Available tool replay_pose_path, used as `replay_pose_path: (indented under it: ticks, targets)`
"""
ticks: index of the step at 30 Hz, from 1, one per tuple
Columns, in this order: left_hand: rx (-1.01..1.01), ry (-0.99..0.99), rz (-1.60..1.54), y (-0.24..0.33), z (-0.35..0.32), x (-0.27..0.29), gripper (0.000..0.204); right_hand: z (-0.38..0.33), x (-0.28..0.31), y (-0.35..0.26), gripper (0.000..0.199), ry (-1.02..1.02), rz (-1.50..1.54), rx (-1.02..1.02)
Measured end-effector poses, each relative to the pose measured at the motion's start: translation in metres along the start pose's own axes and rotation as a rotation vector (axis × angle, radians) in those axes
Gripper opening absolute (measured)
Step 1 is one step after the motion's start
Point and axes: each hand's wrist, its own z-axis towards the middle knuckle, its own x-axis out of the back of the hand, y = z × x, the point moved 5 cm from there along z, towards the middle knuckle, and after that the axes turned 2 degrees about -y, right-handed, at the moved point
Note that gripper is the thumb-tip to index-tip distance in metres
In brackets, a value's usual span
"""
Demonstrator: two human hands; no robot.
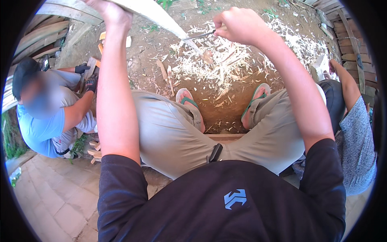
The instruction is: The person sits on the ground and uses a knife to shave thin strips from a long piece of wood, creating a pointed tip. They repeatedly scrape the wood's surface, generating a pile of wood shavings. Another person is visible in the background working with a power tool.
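Note:
At the top left, my left hand [108, 13] grips a long pale strip of wood [163, 18] near its upper part; the fingers are partly cut off by the picture's edge. The strip slants down to the right, its lower end over the shavings. My right hand [241, 25] is closed around the handle of a knife [200, 36]. Its narrow blade points left and lies at the strip, close to the lower end. Curled wood shavings [229, 64] cover the ground beneath and beyond both hands.
My sandalled feet [189, 99] rest below the shavings. A gloved co-worker [44, 117] sits at left, handling a piece of wood. Another person [356, 137] sits close on my right. Stacked boards [42, 38] stand at far left, a wooden wall [354, 48] at far right.

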Motion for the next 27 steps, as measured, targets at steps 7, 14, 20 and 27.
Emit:
replay_pose_path:
  ticks: [7, 14, 20, 27]
  targets:
    - [-0.063, -0.018, -0.11, 0.001, 0.001, -0.011, 0.09, 0.037, 0.018, -0.005, 0.02, 0.037, -0.084, 0.126]
    - [-0.108, 0.072, -0.116, -0.001, -0.002, -0.015, 0.089, 0.033, 0.004, -0.006, 0.02, 0.004, -0.118, -0.037]
    - [-0.1, 0.002, -0.151, 0.004, -0.004, -0.013, 0.091, 0.032, -0.006, 0.001, 0.023, -0.038, 0.024, -0.015]
    - [-0.117, 0.021, -0.042, 0.011, -0.009, -0.032, 0.093, 0.041, -0.012, 0.031, 0.021, -0.06, 0.174, 0.093]
